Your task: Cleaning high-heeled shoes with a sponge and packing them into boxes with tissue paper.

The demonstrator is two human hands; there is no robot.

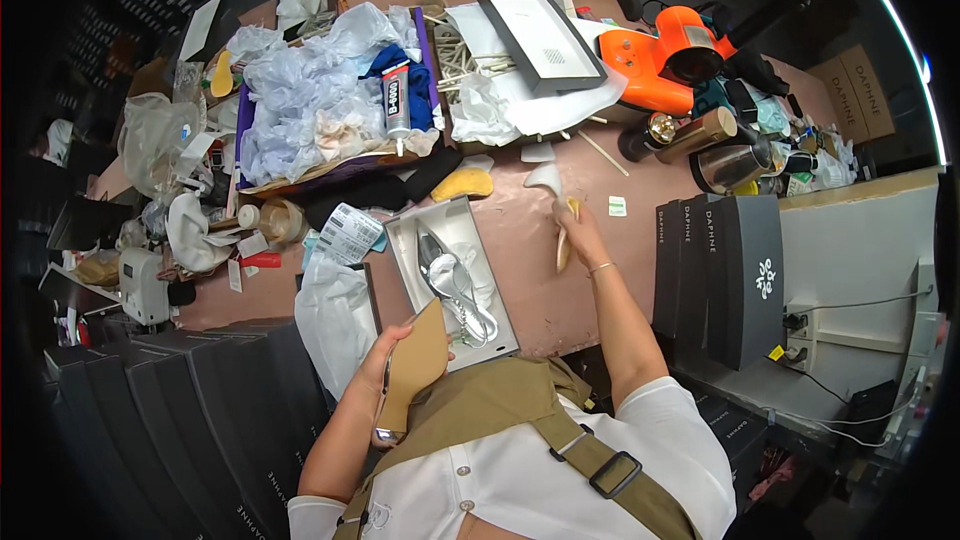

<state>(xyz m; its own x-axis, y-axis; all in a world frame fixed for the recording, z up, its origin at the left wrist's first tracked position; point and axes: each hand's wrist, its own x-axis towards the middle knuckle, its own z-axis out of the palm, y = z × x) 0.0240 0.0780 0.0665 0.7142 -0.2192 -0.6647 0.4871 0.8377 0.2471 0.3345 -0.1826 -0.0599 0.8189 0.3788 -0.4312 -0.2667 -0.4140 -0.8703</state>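
My left hand (378, 358) is closed round a shoe (418, 358), its tan sole turned up and a shiny heel pointing down toward me. Over the table, my right hand (583, 236) grips a narrow tan piece (563, 252), which looks like a handle; its exact kind is unclear. Just beyond those fingers is a curved white piece (544, 177), and I cannot tell whether it joins the tan one. Between my hands, an open shoe box (490, 312) holds a silver shoe (455, 285) and white paper. A yellow cloth or sponge (463, 183) lies behind the box.
A purple-edged box (243, 130) at the back left holds crumpled tissue and a glue tube (396, 100). An orange tool (650, 60) with a metal nozzle stands back right. Dark shoe boxes (742, 280) stand right; more (190, 400) line the left. A steel jug (730, 162) is nearby.
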